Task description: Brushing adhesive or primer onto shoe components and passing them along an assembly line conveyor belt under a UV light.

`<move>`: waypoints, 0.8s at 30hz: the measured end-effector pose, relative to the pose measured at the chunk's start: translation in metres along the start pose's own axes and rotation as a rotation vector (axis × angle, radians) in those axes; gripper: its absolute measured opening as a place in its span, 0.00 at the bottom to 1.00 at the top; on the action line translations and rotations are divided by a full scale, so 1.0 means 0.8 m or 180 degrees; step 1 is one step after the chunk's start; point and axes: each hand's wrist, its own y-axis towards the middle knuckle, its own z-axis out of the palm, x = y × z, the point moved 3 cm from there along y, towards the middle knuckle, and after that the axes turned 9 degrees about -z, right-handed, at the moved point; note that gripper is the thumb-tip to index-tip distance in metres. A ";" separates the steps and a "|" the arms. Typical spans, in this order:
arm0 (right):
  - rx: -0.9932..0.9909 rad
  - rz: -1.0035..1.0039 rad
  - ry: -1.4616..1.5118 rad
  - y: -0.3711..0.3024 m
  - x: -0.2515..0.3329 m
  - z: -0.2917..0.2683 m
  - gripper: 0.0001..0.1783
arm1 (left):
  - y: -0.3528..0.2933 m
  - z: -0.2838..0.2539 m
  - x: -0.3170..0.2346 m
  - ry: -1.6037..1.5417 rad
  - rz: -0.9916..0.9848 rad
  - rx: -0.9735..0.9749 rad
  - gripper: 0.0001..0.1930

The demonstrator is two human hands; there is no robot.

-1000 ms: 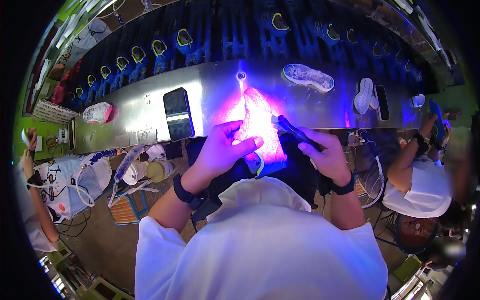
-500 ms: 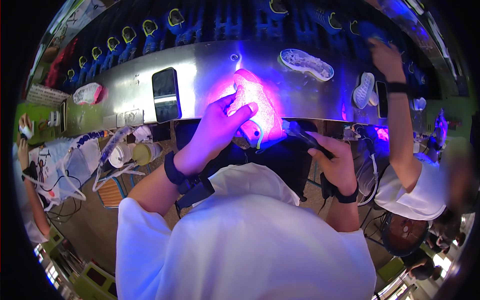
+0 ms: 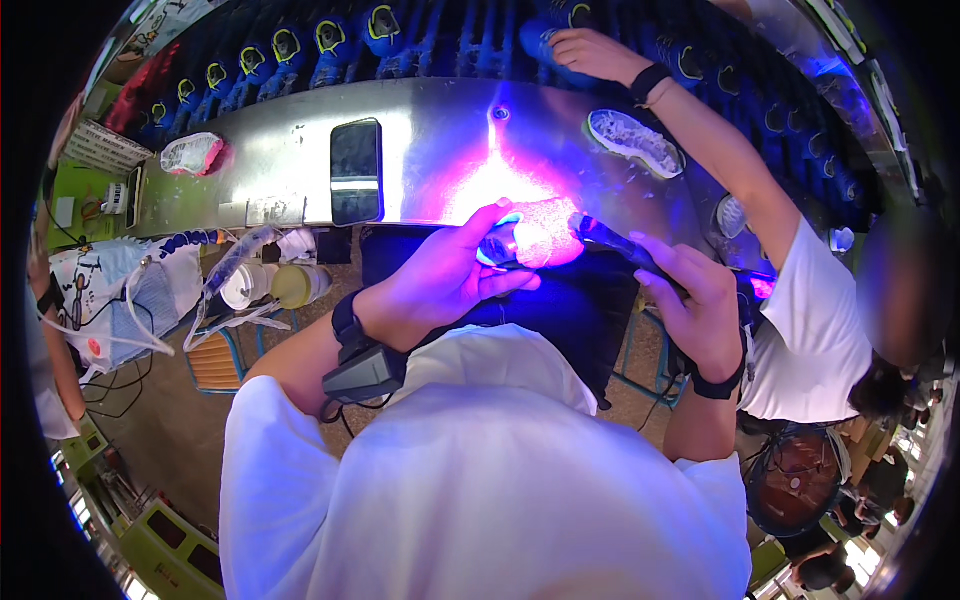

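Observation:
A shoe (image 3: 548, 232) glows pink and violet under a bright light at the near edge of the metal worktable (image 3: 270, 165). My left hand (image 3: 440, 275) grips it from the left, thumb on top and fingers beneath, with the dark opening towards my palm. My right hand (image 3: 700, 300) is closed around the black handle of a slim brush (image 3: 620, 243). The brush's tip meets the right side of the shoe; glare hides the exact contact. Beyond my hands lies a pale shoe sole (image 3: 635, 143) on the table.
A black phone (image 3: 356, 170) lies on the table beside a white and pink shoe part (image 3: 192, 154). Dark blue shoes (image 3: 329, 38) line the conveyor behind. From the right, a co-worker's hand (image 3: 600, 55) reaches across to one. Tubs (image 3: 292, 287) and hoses stand at left.
The shoe has turned in my left hand, its toe swinging from far to right. The brush has risen to its side. The co-worker's arm has reached left, and the conveyor shoes have shifted right.

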 end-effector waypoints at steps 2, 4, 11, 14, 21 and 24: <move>-0.0055 -0.0081 0.0137 0.004 0.001 0.002 0.26 | 0.007 -0.017 0.007 -0.0221 -0.0206 0.0243 0.25; -0.0067 -0.0102 0.0213 0.008 0.001 0.007 0.26 | 0.009 -0.021 0.008 -0.0440 -0.0396 0.0497 0.26; -0.0180 -0.0214 0.0377 0.018 0.005 0.030 0.25 | 0.016 -0.039 0.027 -0.1806 -0.1228 0.1341 0.32; -0.0345 -0.0359 0.0482 0.007 0.004 0.046 0.25 | -0.011 -0.009 0.013 -0.2105 -0.1586 0.1939 0.31; -0.0491 0.0218 0.0678 -0.016 -0.036 0.067 0.22 | -0.011 0.016 -0.046 0.0273 0.0413 0.0686 0.24; -0.0565 0.0557 0.0666 0.007 -0.026 0.033 0.20 | -0.018 0.023 -0.059 0.1593 0.1394 0.0382 0.30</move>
